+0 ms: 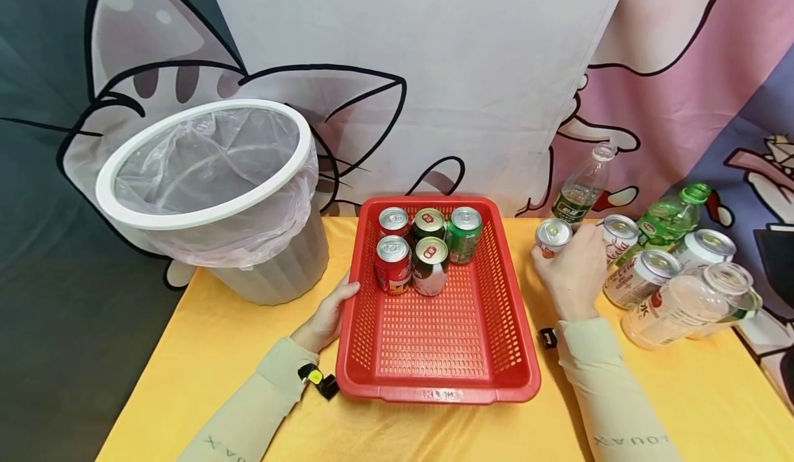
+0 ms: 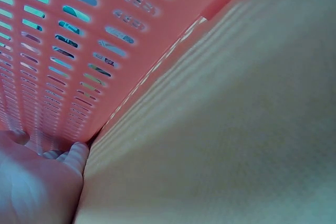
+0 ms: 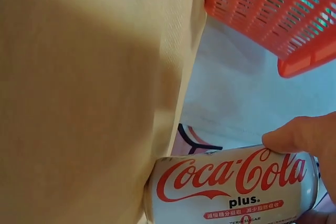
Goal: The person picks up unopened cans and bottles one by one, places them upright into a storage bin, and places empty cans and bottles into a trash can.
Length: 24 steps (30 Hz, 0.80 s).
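A red plastic basket [image 1: 434, 341] stands on the yellow cloth with several upright cans at its far end, among them a red can [image 1: 393, 264] and a green can [image 1: 464, 236]. My left hand [image 1: 325, 315] holds the basket's left side, thumb at the rim; in the left wrist view its fingers [image 2: 77, 156] lie low against the slotted wall. Right of the basket, my right hand [image 1: 575, 269] grips a white Coca-Cola plus can [image 3: 231, 187] near its top. That can is upright, its base at the cloth, and the thumb [image 3: 294, 135] presses its side.
A white-rimmed bin [image 1: 273, 276] with a clear bag stands to the left. Beyond the right hand are a clear bottle [image 1: 579, 189], a green bottle [image 1: 673, 217], several white cans [image 1: 642, 277] and a wide clear bottle [image 1: 685, 307]. A printed cloth [image 1: 484, 103] hangs behind the table.
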Available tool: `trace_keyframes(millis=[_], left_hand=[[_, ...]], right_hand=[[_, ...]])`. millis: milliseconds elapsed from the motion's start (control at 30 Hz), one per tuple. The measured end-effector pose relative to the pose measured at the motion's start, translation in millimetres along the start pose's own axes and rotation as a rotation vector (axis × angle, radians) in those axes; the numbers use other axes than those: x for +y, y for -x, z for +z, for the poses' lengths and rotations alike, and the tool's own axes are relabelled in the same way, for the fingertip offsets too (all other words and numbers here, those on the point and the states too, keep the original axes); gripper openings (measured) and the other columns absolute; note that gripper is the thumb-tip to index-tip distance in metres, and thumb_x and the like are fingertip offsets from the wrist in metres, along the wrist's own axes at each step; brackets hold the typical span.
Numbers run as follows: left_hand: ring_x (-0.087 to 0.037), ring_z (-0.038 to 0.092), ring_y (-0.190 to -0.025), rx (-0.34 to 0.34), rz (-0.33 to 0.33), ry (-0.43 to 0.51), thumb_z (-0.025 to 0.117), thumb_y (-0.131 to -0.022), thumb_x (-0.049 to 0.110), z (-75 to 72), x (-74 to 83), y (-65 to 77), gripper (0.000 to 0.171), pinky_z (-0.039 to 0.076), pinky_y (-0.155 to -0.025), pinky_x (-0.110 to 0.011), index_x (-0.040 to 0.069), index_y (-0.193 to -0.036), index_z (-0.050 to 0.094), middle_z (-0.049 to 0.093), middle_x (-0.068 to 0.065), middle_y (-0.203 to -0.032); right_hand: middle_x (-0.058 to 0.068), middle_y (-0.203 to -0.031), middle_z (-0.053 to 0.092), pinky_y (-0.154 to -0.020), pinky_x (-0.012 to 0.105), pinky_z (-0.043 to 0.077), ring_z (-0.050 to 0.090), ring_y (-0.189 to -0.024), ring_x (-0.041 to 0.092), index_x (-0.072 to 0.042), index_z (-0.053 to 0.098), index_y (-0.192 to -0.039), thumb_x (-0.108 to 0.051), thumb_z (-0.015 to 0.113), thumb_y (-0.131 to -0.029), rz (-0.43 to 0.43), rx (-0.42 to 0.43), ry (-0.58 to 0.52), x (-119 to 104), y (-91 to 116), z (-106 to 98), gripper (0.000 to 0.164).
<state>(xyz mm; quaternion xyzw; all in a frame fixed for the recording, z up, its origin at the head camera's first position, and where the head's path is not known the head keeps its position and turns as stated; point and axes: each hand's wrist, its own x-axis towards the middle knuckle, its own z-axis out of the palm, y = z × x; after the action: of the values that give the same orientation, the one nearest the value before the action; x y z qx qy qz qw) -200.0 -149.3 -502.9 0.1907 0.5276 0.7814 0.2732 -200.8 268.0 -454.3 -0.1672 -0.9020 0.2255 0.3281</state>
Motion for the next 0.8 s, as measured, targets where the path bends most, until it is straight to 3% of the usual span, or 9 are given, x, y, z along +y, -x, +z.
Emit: trace_keyframes(millis=[233, 800], left_hand=[[-0.025, 0.059, -0.117, 0.01, -0.003, 0.0, 0.037, -0.104, 0.033, 0.4, 0.0, 0.7, 0.069, 0.057, -0.092, -0.039, 0.018, -0.162, 0.003, 0.041, -0.013, -0.142], [-0.025, 0.059, -0.116, 0.019, -0.006, -0.007, 0.036, -0.104, 0.032, 0.4, -0.4, 0.5, 0.07, 0.058, -0.091, -0.038, 0.018, -0.163, 0.002, 0.041, -0.016, -0.142]], right_hand=[[0.024, -0.114, 0.052, -0.09, 0.065, 0.044, 0.052, -0.107, 0.047, 0.001, 0.051, -0.125, -0.027, 0.084, -0.074, 0.028, -0.066, 0.029, -7.0, 2.7, 1.8, 0.066], [0.023, -0.112, 0.052, -0.09, 0.062, 0.045, 0.052, -0.106, 0.046, 0.001, 0.052, -0.12, -0.024, 0.087, -0.072, -0.017, -0.033, 0.021, -6.6, 3.1, 3.6, 0.065]])
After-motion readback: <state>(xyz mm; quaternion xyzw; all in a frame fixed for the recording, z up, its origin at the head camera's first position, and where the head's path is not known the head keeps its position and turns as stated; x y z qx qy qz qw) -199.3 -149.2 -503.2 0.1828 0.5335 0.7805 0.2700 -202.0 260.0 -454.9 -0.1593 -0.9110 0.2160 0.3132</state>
